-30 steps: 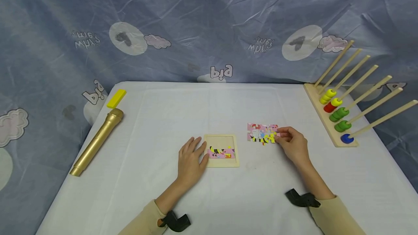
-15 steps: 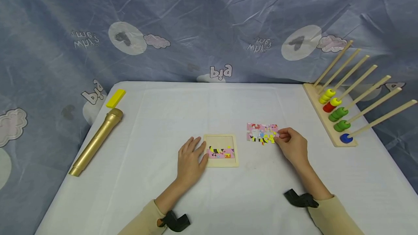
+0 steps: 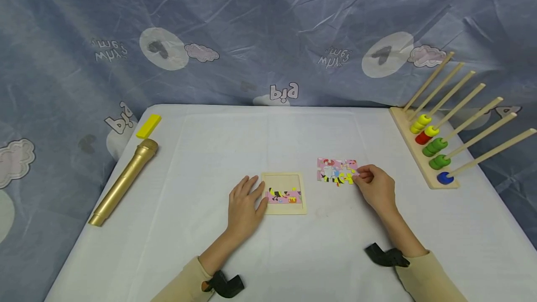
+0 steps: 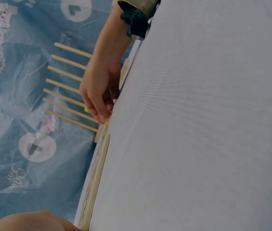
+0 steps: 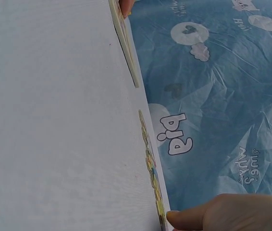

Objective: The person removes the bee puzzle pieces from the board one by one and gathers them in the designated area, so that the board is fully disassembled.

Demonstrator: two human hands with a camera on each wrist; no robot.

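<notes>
In the head view, a square wooden puzzle tray (image 3: 284,211) lies mid-table, a pink and yellow picture strip (image 3: 293,198) filling its lower part. The left hand (image 3: 245,209) rests on the tray's left edge, fingers extended. To the tray's right, a group of loose puzzle pieces (image 3: 333,170) lies flat on the cloth, partly fitted together. The right hand (image 3: 377,190) pinches a piece at the group's right edge between thumb and fingers. In the right wrist view, the thumb (image 5: 191,220) meets the near end of the row of pieces (image 5: 151,168).
A gold microphone (image 3: 123,185) lies at the table's left, with a yellow block (image 3: 148,126) above it. At the right stands a wooden bead rack (image 3: 419,157) with tall slanting pegs and coloured beads. White cloth (image 3: 209,143) covers the table; a patterned blue curtain (image 3: 251,13) hangs behind.
</notes>
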